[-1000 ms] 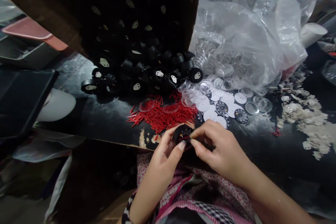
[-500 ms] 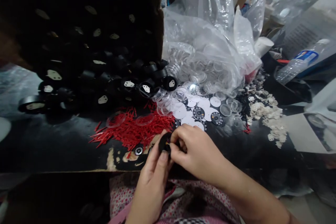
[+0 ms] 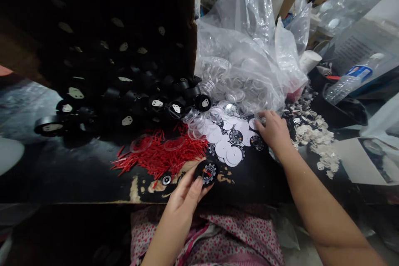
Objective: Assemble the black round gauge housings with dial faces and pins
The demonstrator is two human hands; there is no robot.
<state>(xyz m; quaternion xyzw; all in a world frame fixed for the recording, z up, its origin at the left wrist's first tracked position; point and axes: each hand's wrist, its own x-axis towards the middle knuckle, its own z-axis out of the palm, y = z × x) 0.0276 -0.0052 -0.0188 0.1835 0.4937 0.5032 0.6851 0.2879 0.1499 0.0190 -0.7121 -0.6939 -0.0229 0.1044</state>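
Note:
My left hand [image 3: 187, 193] grips a round black dial housing [image 3: 199, 171] near the table's front edge. Its face, a black dial with white markings and a red pointer [image 3: 208, 173], is turned up. To the right and farther back, my right hand [image 3: 276, 131] has its thumb and fingers pinched around a clear round plastic cover [image 3: 262, 120], partly hidden by the fingers. Beside that hand lie printed black dial discs [image 3: 257, 142] and white discs [image 3: 222, 148]. Loose red pointers [image 3: 168, 153] form a pile left of centre.
Black round housings [image 3: 126, 104] fill a dark box at the left. Behind the discs, a clear plastic bag [image 3: 240, 45] spills clear covers [image 3: 215, 85]. Small off-white parts [image 3: 318, 141], a plastic bottle [image 3: 352, 79] and an open white box [image 3: 358, 162] are at the right.
My right hand has left the dial housing and moved right and away to the clear covers. A red pointer now shows on the dial, which my left hand still holds.

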